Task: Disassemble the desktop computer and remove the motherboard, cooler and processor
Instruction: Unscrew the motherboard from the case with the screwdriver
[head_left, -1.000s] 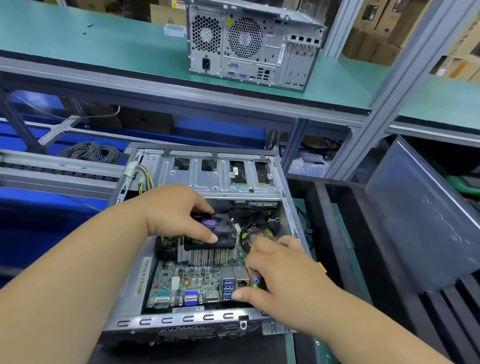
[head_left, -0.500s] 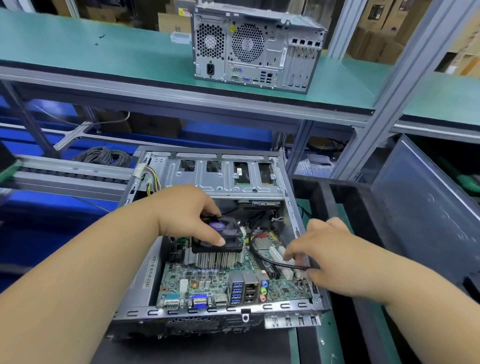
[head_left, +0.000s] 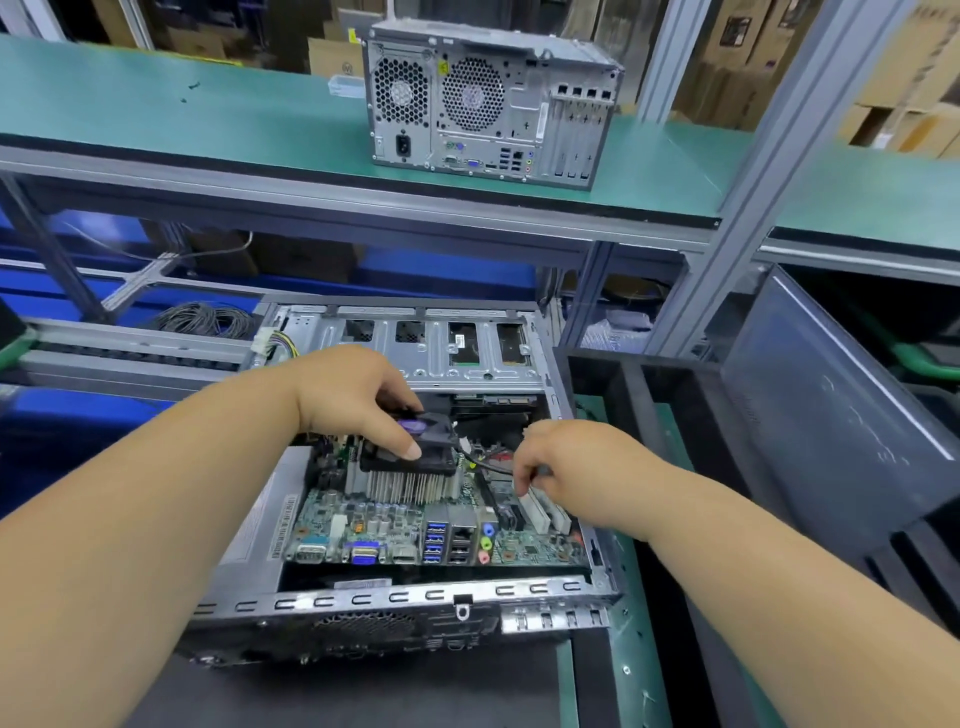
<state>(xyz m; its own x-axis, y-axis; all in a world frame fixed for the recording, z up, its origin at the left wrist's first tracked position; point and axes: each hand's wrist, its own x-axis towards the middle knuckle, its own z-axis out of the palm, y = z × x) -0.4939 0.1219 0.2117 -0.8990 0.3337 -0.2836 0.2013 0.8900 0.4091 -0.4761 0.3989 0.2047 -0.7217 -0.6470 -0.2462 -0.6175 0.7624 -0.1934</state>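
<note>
A person's left hand (head_left: 358, 400) grips the cooler (head_left: 410, 462) on the motherboard (head_left: 374, 530) in an opened case (head_left: 395, 597), while the right hand (head_left: 576, 467) apparently pinches a black cable (head_left: 488, 465).

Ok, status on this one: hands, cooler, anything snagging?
Left hand grips cooler, still seated on motherboard inside open case. Right hand pinches black cable beside it. Cable looks still attached.

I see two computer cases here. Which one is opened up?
The near case, lying flat under both hands, is open: its motherboard and cooler are exposed. The other case stands upright on the green shelf, closed.
</note>
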